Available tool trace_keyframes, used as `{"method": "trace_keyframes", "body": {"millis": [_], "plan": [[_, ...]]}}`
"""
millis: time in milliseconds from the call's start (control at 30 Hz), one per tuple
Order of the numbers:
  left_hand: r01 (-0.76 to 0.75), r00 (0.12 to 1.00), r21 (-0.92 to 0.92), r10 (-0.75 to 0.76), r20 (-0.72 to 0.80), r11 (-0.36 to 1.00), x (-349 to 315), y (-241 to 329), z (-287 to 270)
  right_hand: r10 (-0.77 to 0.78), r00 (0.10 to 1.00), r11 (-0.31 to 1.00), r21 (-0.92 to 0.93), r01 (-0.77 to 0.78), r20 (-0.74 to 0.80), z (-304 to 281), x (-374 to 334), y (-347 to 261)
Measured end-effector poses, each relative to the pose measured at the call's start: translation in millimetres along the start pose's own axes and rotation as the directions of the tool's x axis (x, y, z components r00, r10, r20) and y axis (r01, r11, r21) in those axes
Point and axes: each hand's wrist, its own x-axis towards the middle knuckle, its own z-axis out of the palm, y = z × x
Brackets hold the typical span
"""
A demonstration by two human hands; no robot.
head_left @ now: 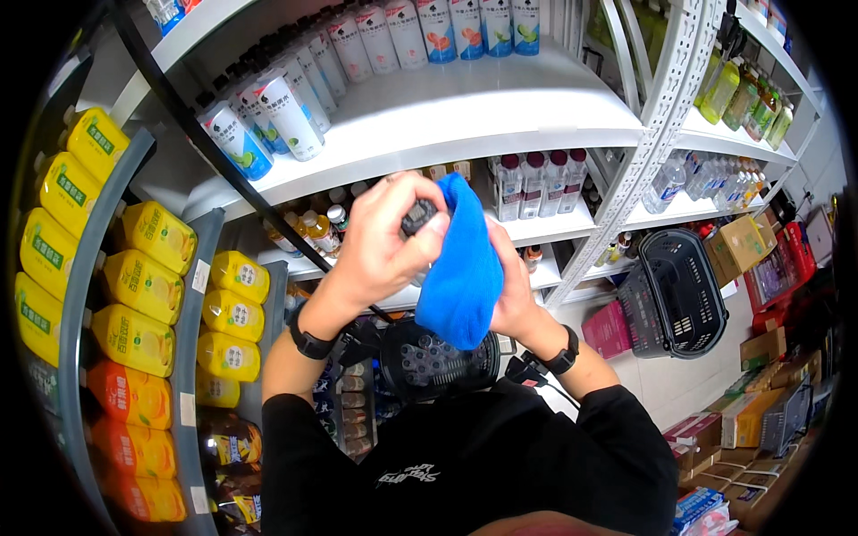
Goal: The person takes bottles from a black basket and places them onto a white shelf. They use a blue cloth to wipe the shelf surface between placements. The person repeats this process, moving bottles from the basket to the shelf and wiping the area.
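Note:
My left hand (389, 234) is closed around a dark, round, cap-like end (418, 217) that shows between thumb and fingers. It looks like a black bottle cap, but the rest of that thing is hidden by the hand and cloth. A bright blue cloth (460, 277) hangs beside it, its upper end touching my left fingers. My right hand (514, 286) grips the cloth from the right side, its fingers mostly behind the fabric. Both hands are raised at chest height in front of the white shelf (465, 116), above a dark basket (483, 371) of clear bottles.
White bottles with black caps (288, 116) stand along the shelf's left and back. Yellow jugs (138, 286) fill racks at left. Bottles with dark red caps (534, 183) sit one shelf lower. A black shopping basket (684, 295) and cardboard boxes (746, 246) are at right.

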Motion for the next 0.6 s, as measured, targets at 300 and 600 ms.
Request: {"method": "trace_keyframes", "body": {"millis": [300, 600], "plan": [[-0.19, 0.979, 0.166, 0.2, -0.043, 0.968, 108, -19, -66, -0.176, 0.938, 0.812, -0.495, 0.309, 0.297, -70, 78, 48], [-0.205, 0.971, 0.25, 0.164, 0.175, 0.946, 201, -75, -87, 0.119, 0.945, 0.327, -0.91, 0.254, 0.306, -148, 202, 147]]}}
